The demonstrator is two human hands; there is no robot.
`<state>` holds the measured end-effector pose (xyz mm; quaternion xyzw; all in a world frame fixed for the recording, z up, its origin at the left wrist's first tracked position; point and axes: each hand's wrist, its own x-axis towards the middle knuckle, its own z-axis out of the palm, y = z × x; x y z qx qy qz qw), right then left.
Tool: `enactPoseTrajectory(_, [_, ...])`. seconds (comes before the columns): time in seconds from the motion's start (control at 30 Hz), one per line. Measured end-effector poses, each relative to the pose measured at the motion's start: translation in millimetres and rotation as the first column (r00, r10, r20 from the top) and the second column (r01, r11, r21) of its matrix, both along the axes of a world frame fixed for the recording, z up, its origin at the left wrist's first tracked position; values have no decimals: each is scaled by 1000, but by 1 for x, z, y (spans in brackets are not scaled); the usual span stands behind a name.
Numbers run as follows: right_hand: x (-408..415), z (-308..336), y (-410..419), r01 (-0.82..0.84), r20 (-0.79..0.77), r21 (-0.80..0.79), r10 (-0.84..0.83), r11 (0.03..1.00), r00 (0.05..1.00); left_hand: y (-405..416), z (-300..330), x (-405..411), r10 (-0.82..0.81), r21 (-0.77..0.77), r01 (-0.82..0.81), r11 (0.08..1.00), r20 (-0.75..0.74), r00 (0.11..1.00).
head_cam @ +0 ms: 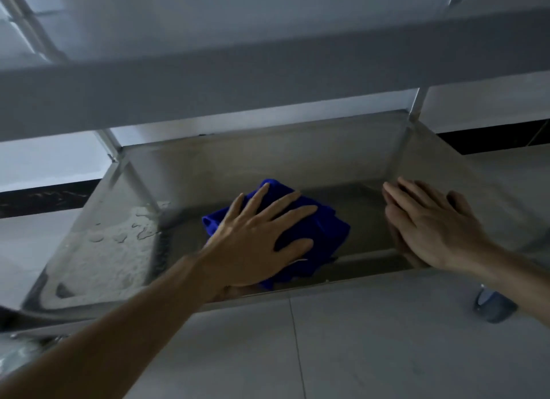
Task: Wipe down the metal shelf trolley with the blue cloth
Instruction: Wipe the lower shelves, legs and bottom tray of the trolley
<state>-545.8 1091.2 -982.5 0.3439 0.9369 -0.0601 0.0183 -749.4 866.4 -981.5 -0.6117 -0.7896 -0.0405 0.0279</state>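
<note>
Head view, looking down into the lower tray of the metal shelf trolley [297, 160], with an upper shelf [238, 80] crossing the top of the frame. Left hand [262, 238]: palm down, fingers straight and spread, pressing the blue cloth [324, 229] flat against the tray floor near its middle; the grip is a flat press, not a pinch. Blue cloth: bunched and folded, its far edge showing beyond the fingertips and its right part showing past the thumb, its near edge close to the front rim. Right hand [428, 226]: fingers straight and held together, laid against the right inner wall of the tray, holding nothing; a dim reflection of it shows in the metal beside it. Tray floor, left part: water droplets [119, 235] and a wet, mottled patch lie well apart from the cloth. Corner posts [416, 104] rise from the far corners of the tray to the upper shelf. Grey tiled floor [357, 354] lies under and in front of the trolley. Caster wheel [494, 306]: dark, partly seen below the tray's front right corner, just beside the right forearm.
</note>
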Motion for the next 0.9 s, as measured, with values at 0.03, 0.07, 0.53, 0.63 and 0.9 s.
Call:
enactPoseTrajectory(0.03, [-1,0,-1,-1,4,12,1,1000,1000,-23,1,-10,26,-10,-26,1000,-7,1000])
enactPoseTrajectory(0.07, [-1,-1,-1,-4,8,22,4,1000,1000,-44,4,-23,73,-23,-73,997,-4,997])
enactPoseTrajectory(0.53, [-3,-7,2,11,-10,1,-11,1000,1000,42,5,-81,640,-126,-629,767,81,764])
enactPoseTrajectory(0.63, [-1,-6,1,7,23,8,-7,1000,1000,72,2,-41,469,-64,-465,883,69,881])
enactPoseTrajectory(0.9, [-2,2,0,4,-22,-28,-5,1000,1000,-26,6,-7,166,-55,-164,985,22,986])
